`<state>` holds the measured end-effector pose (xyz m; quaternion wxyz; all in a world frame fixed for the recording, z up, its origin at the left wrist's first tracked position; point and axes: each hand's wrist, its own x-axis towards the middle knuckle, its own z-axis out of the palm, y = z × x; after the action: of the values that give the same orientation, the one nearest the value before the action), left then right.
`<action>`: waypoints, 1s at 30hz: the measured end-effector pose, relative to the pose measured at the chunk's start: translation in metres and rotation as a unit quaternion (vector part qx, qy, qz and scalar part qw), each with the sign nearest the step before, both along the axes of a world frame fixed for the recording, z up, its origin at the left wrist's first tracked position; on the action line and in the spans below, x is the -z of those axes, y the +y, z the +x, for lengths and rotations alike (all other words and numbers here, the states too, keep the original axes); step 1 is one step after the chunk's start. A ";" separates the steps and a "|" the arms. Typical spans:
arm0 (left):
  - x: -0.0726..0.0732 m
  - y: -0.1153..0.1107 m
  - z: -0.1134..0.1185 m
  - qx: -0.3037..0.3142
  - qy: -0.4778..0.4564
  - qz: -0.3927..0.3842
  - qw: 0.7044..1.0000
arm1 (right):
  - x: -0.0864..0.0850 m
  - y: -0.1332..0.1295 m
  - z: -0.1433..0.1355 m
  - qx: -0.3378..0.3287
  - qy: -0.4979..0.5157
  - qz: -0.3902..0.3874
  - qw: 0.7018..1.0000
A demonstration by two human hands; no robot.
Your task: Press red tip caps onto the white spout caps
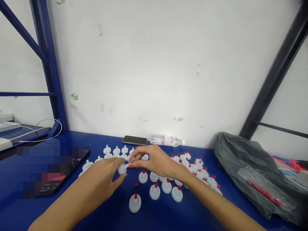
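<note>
Taking the held white spout piece (122, 169) as the clock's centre, the left hand (103, 173) grips its round disc between thumb and fingers, spread only as wide as the disc. The right hand (154, 160), reaching in from 4 o'clock, has thumb and fingertips pinched nearly closed on the spout's tip (red shows there, but whether it is a cap on that tip I cannot tell). Bare-tipped spout pieces (107, 149) stand from 9 round to 1 o'clock; red-tipped spout pieces (154, 192) spread from 2 to 6 o'clock. A loose red cap (136, 184) lies near, at 5 o'clock. A dark smartphone (134, 140) lies at 1 o'clock, with a clear plastic bottle (166, 140) just beside it toward 2. A lit phone (64, 173) lies at 9 o'clock, and a dark plastic bag (240, 173) at 3, all on the blue tabletop (108, 211).
</note>
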<state>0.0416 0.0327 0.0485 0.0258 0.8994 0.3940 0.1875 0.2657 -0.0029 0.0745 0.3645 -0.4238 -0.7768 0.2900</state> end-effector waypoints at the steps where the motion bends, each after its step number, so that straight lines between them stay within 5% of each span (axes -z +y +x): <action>1: 0.000 0.000 0.001 0.005 0.000 0.006 1.000 | 0.000 0.000 0.000 0.001 0.002 0.002 1.000; 10: -0.004 0.001 0.003 0.015 0.005 0.032 0.999 | 0.002 0.001 0.004 0.001 0.070 -0.056 0.996; 14: -0.002 0.003 0.001 0.034 -0.079 0.086 0.993 | -0.003 -0.002 0.003 -0.004 0.132 -0.152 0.980; 18: 0.000 0.001 0.004 0.071 -0.193 0.147 0.968 | 0.001 -0.003 -0.009 -0.100 0.230 -0.232 0.940; 23: -0.002 -0.004 0.008 0.088 -0.229 0.174 0.954 | 0.015 -0.002 -0.024 -0.110 0.333 -0.189 0.917; 30: -0.007 -0.008 0.009 0.072 -0.214 0.145 0.963 | 0.010 -0.003 -0.024 -0.078 0.324 -0.186 0.924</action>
<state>0.0510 0.0248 0.0558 -0.0077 0.8585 0.2821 0.4283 0.2415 -0.0062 0.0645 0.4874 -0.3045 -0.5791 0.5782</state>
